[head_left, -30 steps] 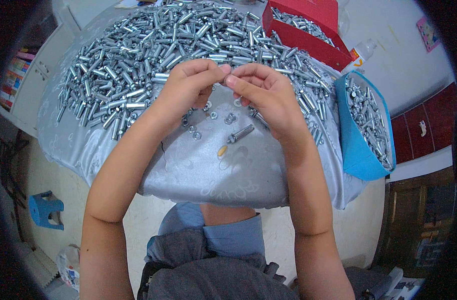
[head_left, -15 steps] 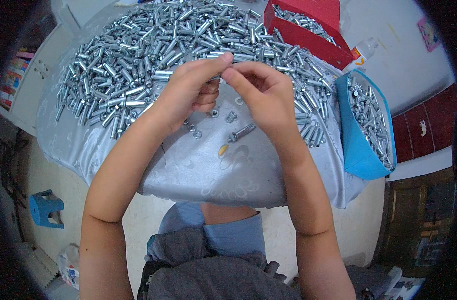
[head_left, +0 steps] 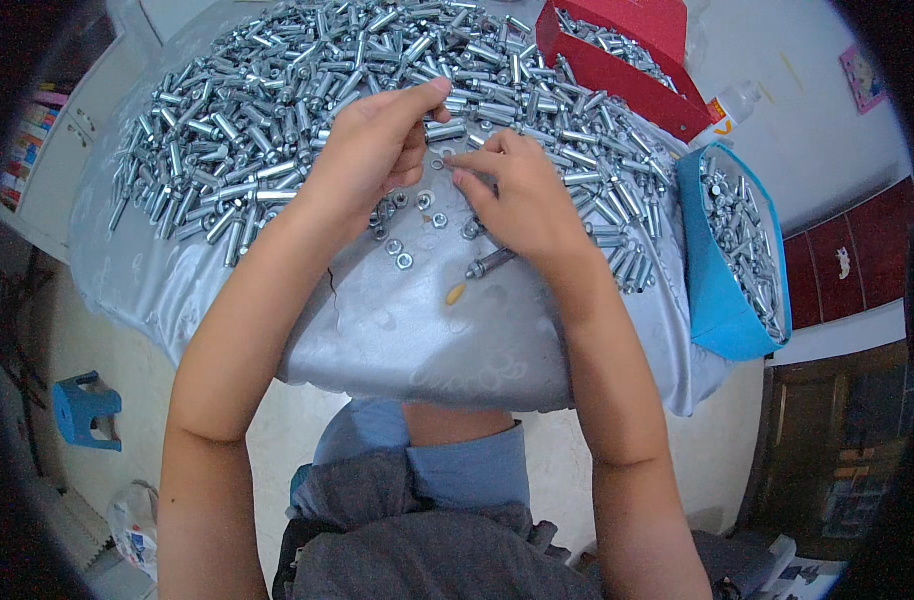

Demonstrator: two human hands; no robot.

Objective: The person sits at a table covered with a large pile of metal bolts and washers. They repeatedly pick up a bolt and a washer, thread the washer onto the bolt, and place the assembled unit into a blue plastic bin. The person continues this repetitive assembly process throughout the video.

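Observation:
My left hand [head_left: 369, 150] is closed over the near edge of a heap of silver expansion bolts [head_left: 257, 120], its thumb stretched out on top and its fingers curled under. Whatever it may hold is hidden from view. Beside it, my right hand [head_left: 517, 190] has thumb and index finger apart, the index fingertip close to a small washer [head_left: 437, 163]. Several loose nuts [head_left: 405, 261] and washers lie on the cloth between the two forearms. A single expansion bolt [head_left: 491, 263] rests below my right hand, and a small yellow piece [head_left: 456, 293] sits near its end.
A red box [head_left: 617, 65] with bolts stands at the back right. At the right edge is a blue fabric bin [head_left: 729, 300] full of bolts, with a plastic bottle [head_left: 734, 103] behind it. Silvery cloth [head_left: 427, 350] covers the table. On the floor at left stands a blue stool [head_left: 85, 408].
My hands have moved apart from fingertips touching. The right one has dropped down toward the washers with its fingers spread; the left has shifted slightly left and up.

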